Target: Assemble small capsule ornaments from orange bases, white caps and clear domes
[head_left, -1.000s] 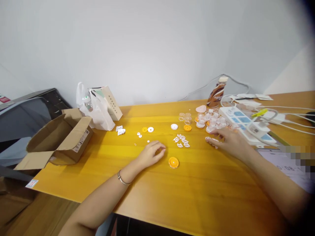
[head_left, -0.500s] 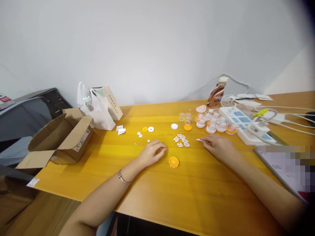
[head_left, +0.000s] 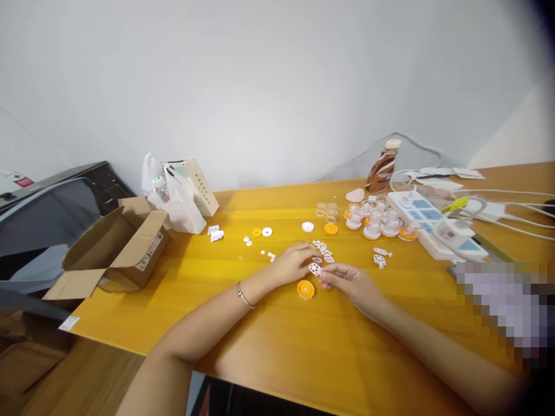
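Observation:
Between the thumb and fingers of my right hand (head_left: 349, 283) is a small flat white plastic piece with cut-outs (head_left: 315, 269). My left hand (head_left: 297, 263) reaches in from the left beside it, its thumb and fingers apart; whether the thumb touches the piece I cannot tell. Several similar white pieces (head_left: 323, 249) lie in a loose group just beyond my fingers. Two more white cut-out pieces (head_left: 380, 261) lie apart on the right. Directly below my hands sits a round orange cup-like part (head_left: 306, 289) with a pale rim.
Behind lie a white ring (head_left: 307, 227), an orange ring (head_left: 330, 229) and clear rings (head_left: 326, 212). Clear-domed assemblies (head_left: 377, 219) crowd beside a power strip (head_left: 436, 222) and bottle (head_left: 383, 167). Leftward are small white parts (head_left: 247, 241), foil (head_left: 217, 235) and an open cardboard box (head_left: 130, 248).
My right hand has moved left to the middle and holds a white piece there. Two white pieces now lie on the right. My left hand has shifted right, towards the group.

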A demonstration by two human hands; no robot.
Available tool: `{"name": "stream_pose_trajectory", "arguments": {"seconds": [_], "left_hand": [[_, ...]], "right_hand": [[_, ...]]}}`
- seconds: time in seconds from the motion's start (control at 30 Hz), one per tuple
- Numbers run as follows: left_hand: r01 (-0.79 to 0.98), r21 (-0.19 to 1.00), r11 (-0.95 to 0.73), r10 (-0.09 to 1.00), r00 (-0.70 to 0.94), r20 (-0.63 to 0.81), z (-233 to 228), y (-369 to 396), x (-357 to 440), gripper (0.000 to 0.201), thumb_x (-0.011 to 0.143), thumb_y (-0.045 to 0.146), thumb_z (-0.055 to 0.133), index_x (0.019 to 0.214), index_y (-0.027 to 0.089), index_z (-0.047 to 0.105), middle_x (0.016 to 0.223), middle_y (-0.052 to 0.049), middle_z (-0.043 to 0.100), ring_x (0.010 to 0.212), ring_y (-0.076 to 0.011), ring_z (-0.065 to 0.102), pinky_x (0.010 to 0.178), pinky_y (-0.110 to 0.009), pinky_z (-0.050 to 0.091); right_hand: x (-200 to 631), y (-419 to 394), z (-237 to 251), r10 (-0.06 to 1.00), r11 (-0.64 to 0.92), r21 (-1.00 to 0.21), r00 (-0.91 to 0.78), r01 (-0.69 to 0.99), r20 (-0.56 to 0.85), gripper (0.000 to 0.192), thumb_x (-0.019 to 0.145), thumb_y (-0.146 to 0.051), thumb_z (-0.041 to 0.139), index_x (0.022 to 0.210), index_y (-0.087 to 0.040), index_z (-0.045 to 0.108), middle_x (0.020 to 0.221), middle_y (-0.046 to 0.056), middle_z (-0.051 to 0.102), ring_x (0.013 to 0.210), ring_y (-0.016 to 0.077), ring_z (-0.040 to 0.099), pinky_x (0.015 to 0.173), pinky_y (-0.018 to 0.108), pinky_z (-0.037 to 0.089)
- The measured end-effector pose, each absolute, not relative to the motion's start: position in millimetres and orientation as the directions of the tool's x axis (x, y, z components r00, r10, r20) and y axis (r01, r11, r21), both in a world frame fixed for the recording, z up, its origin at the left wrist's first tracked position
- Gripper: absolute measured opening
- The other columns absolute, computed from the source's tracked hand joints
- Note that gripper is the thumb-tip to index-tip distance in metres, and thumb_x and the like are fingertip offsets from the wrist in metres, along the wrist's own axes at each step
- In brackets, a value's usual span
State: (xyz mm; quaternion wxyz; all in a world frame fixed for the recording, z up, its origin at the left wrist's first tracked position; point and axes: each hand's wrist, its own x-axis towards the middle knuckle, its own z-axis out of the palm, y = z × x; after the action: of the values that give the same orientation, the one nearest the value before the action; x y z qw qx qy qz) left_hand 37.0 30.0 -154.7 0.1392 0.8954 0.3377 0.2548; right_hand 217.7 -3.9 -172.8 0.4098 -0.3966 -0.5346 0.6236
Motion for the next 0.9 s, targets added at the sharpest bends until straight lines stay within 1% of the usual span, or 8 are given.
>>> {"name": "stream_pose_trajectory", "arguments": {"seconds": [0.1,0.2,0.37,0.47,0.67,0.73,0.8,0.9], "left_hand": [[0.546,0.362,-0.755,0.651,0.690,0.317,-156,42,52,0.012,0.078,0.017,0.054,0.088,0.015,0.061,0.088,-0.007,0.058,0.083,-0.0166,0.053,0.079,-0.026,0.041],[0.553,0.371,-0.746,0.660,0.686,0.306,-159,45,57,0.006,0.078,0.018,0.055,0.077,0.015,0.061,0.080,-0.005,0.057,0.077,-0.0160,0.052,0.076,-0.027,0.041],[0.565,0.434,-0.702,0.706,0.634,0.316,-159,37,48,0.011,0.075,0.011,0.055,0.085,0.015,0.060,0.083,-0.006,0.057,0.082,-0.0164,0.051,0.077,-0.026,0.041],[0.564,0.491,-0.664,0.739,0.594,0.316,-159,36,45,0.014,0.076,0.014,0.056,0.089,0.016,0.060,0.086,-0.006,0.057,0.083,-0.0163,0.052,0.078,-0.027,0.042],[0.492,0.653,-0.575,0.792,0.535,0.294,-160,40,44,0.012,0.079,0.020,0.054,0.077,0.015,0.065,0.082,-0.006,0.060,0.080,-0.0155,0.055,0.076,-0.026,0.043],[0.459,0.722,-0.517,0.827,0.487,0.283,-158,38,39,0.016,0.080,0.024,0.054,0.082,0.014,0.066,0.082,-0.007,0.063,0.078,-0.0154,0.057,0.075,-0.027,0.044],[0.421,0.783,-0.457,0.858,0.442,0.263,-156,33,30,0.025,0.082,0.029,0.051,0.097,0.013,0.064,0.084,-0.008,0.065,0.074,-0.0144,0.059,0.073,-0.027,0.046],[0.160,0.972,-0.170,0.922,0.373,0.100,-154,22,18,0.032,0.078,0.033,0.058,0.103,0.012,0.062,0.082,-0.008,0.066,0.070,-0.0127,0.060,0.072,-0.027,0.048]], "right_hand": [[221,-3,-174,0.926,-0.094,-0.990,-0.374,-0.109,-0.047,0.022,0.063,-0.039,0.072,0.068,-0.019,0.066,0.065,0.000,0.065,0.059,0.0113,0.053,0.061,0.026,0.040],[222,-3,-175,0.920,-0.100,-0.986,-0.391,-0.132,-0.041,0.021,0.064,-0.038,0.071,0.069,-0.019,0.065,0.065,-0.001,0.064,0.059,0.0109,0.052,0.061,0.026,0.039],[223,-3,-176,0.910,-0.091,-0.987,-0.415,-0.134,-0.028,0.019,0.067,-0.036,0.070,0.070,-0.019,0.064,0.066,-0.001,0.063,0.060,0.0108,0.051,0.062,0.025,0.039],[222,-2,-176,0.900,-0.075,-0.991,-0.436,-0.113,-0.018,0.019,0.067,-0.036,0.069,0.072,-0.019,0.063,0.068,-0.001,0.063,0.062,0.0111,0.052,0.063,0.026,0.039],[222,-3,-173,0.909,-0.099,-0.990,-0.414,-0.101,-0.049,0.024,0.063,-0.040,0.071,0.070,-0.018,0.063,0.067,0.000,0.063,0.059,0.0114,0.051,0.063,0.027,0.041],[221,-3,-173,0.915,-0.112,-0.988,-0.399,-0.106,-0.061,0.025,0.062,-0.041,0.072,0.070,-0.018,0.063,0.067,0.000,0.064,0.060,0.0117,0.052,0.063,0.027,0.041],[221,-3,-174,0.923,-0.133,-0.984,-0.377,-0.119,-0.079,0.026,0.062,-0.041,0.072,0.073,-0.018,0.064,0.067,0.001,0.064,0.060,0.0122,0.053,0.062,0.027,0.041],[220,-1,-174,0.928,-0.178,-0.974,-0.352,-0.142,-0.118,0.026,0.063,-0.040,0.071,0.077,-0.018,0.066,0.068,0.001,0.064,0.061,0.0121,0.054,0.063,0.027,0.041]]}}
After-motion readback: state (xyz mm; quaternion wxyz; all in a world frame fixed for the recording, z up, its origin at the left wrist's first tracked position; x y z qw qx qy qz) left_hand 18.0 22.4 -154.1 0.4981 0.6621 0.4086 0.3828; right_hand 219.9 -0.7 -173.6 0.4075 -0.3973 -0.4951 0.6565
